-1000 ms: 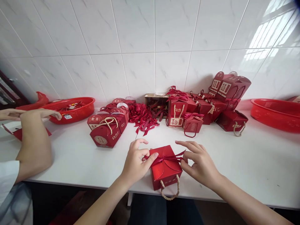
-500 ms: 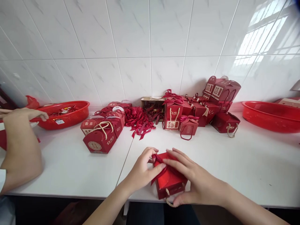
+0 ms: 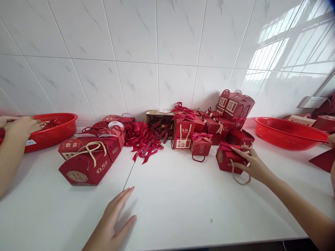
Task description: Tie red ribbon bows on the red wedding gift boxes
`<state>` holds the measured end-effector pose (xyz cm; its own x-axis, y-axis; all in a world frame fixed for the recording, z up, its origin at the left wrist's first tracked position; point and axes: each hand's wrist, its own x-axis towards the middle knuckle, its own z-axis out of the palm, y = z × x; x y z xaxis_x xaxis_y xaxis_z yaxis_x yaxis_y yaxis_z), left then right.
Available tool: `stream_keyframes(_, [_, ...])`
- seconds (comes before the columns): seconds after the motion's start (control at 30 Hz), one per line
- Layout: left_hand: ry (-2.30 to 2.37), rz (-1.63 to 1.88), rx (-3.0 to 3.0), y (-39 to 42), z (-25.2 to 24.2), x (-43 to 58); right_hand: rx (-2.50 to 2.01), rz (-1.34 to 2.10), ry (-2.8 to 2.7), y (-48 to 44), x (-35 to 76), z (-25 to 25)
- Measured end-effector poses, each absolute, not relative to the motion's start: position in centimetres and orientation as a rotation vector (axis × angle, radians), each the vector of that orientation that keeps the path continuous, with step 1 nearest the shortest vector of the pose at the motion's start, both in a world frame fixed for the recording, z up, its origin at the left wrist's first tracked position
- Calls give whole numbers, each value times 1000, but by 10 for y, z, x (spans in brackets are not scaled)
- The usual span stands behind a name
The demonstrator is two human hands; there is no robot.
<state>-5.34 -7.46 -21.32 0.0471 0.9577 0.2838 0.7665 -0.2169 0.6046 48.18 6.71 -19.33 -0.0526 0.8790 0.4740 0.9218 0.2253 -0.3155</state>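
Note:
My right hand grips a dark red gift box by its top and side, at the front of the grouped boxes on the right. A red ribbon bow sits on that box, and a beige rope handle hangs from its side. My left hand hovers over or rests on the white table, thumb and fingers apart, holding nothing. Beyond it, to the left, stands a red box with a rope handle. A pile of red ribbons lies farther back.
Finished-looking bowed boxes stand in the middle, with handled boxes stacked behind. A red basin on the left has another person's hand over it. A red basket stands right, beside another person's hand.
My right hand has carried the bowed box from the table's front edge to the grouped boxes at the right. My left hand has let go of it and moved left, opening. The view has shifted.

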Motion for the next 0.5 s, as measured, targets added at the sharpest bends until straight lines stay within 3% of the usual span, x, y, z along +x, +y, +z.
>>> stream_keyframes(0.27, [1811,896,2203,-76,-226,-55,-1513,-11,-1917,153,451,-196])
stream_keyframes(0.5, [1763,1002,2112,-75,-231,-63,-1440,-90,-1612,150,437,-220])
